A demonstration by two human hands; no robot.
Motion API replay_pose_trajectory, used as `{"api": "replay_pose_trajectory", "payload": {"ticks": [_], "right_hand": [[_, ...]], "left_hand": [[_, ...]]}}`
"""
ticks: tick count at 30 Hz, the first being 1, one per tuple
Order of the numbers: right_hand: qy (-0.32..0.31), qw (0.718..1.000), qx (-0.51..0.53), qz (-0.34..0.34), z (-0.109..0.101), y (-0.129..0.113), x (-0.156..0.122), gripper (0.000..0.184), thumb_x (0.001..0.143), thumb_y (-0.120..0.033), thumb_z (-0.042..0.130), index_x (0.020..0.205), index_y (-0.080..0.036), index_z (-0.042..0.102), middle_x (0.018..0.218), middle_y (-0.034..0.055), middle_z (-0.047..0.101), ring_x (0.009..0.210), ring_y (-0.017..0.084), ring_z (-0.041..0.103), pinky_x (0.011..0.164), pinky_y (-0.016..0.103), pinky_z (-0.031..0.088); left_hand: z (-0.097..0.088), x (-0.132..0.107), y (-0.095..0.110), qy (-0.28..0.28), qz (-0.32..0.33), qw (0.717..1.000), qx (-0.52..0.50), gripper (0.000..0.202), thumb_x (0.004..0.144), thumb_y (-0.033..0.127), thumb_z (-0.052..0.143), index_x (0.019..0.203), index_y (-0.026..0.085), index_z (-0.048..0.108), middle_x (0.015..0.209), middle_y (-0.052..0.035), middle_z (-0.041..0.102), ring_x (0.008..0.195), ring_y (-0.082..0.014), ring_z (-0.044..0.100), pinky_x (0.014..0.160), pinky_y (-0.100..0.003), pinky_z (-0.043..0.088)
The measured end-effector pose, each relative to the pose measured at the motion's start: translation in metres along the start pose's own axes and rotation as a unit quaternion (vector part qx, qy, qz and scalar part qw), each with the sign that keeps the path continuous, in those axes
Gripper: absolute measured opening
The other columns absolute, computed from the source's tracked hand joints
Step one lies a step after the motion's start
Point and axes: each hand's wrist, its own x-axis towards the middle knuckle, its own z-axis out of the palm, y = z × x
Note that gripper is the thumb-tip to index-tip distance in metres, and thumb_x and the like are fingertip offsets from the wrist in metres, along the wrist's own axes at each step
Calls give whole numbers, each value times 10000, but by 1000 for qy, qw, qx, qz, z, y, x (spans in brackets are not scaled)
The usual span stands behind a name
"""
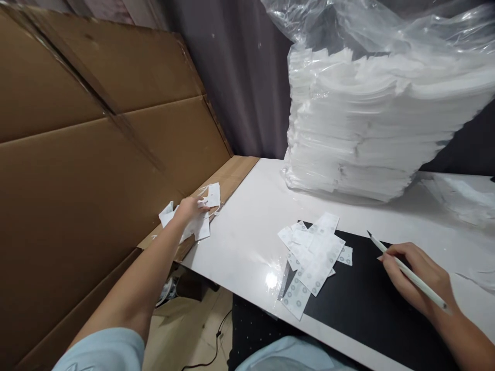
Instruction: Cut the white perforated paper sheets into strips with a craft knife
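At the far left of the table, my left hand reaches over a heap of crumpled white paper scraps. Its fingers are curled together on a scrap, partly hidden by the hand itself. Thin curled white strips and a small white piece lie just beyond the fingertips. My right hand grips a slim white pen-shaped craft knife, its dark pointed tip facing up and left above the black mat. Left of that hand, several white strips printed with grey circles lie in a loose overlapping pile, partly on the mat.
A large cardboard sheet stands along the left, its flap lying on the white table. At the back stands a tall stack of white sheets in clear plastic. A black cable runs across the floor.
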Motion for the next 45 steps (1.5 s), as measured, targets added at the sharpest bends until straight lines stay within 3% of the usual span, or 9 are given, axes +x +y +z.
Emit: {"api": "replay_pose_trajectory", "payload": {"ticks": [6,11,14,22,29,35,39,42,45], "right_hand": [[-2,1000,-22,-13,1,5,-2,80,875,-248,488,813,-228,534,730,6,625,631,158,621,586,264,447],[-4,999,-27,-29,1,5,-1,89,870,-263,485,811,-223,539,720,2,623,622,148,619,567,252,447],[3,999,-33,-22,1,1,0,100,869,-253,469,795,-222,529,706,2,615,607,147,611,565,255,443],[6,999,-24,-26,1,2,0,95,872,-242,471,803,-216,530,714,12,614,611,147,610,569,251,447],[0,1000,-10,-22,-2,-2,3,77,869,-200,472,804,-220,510,707,-6,585,596,126,586,580,232,427],[28,999,-3,-37,-3,-1,6,68,864,-165,484,820,-216,499,714,-12,570,608,118,576,605,221,426],[30,999,0,-27,-2,0,7,82,866,-151,481,817,-215,496,715,-14,564,613,114,573,603,214,426],[34,999,1,-29,-2,1,8,76,868,-156,479,822,-214,496,713,-14,566,609,113,575,601,210,433],[50,999,-15,-14,-2,1,9,35,866,-184,492,854,-213,507,720,-7,583,617,124,589,610,215,451]], "left_hand": [[-22,2,1,19,-51,998,22,293,924,348,557,1136,147,580,1134,-76,597,975,-211,606,828,-401,520],[-41,-5,14,79,-18,996,-32,212,935,319,468,1023,185,607,862,-45,672,826,-194,617,711,-282,483],[-57,-8,30,87,19,993,-83,256,831,323,568,1054,198,591,941,-43,676,792,-184,614,627,-231,469],[-111,-15,90,-44,188,962,-194,433,776,378,619,1175,209,633,814,-31,648,667,-142,584,538,-199,460],[-139,-31,166,-224,367,899,-79,371,761,357,641,1112,237,648,1245,-42,605,1129,-234,554,879,-292,461],[-140,-57,246,-241,453,857,-51,367,753,359,658,1109,273,668,1095,-3,664,973,-206,614,788,-256,452],[-126,-68,283,-243,480,837,-99,402,744,350,687,1132,253,652,1120,-23,654,964,-202,613,770,-247,443],[-103,-60,285,-263,463,840,-101,522,759,368,683,1259,274,565,1177,-44,648,1004,-210,612,784,-245,433],[-75,-39,256,-238,370,897,-41,606,707,371,744,1276,292,555,1157,-50,668,894,-195,633,736,-232,421]]}}
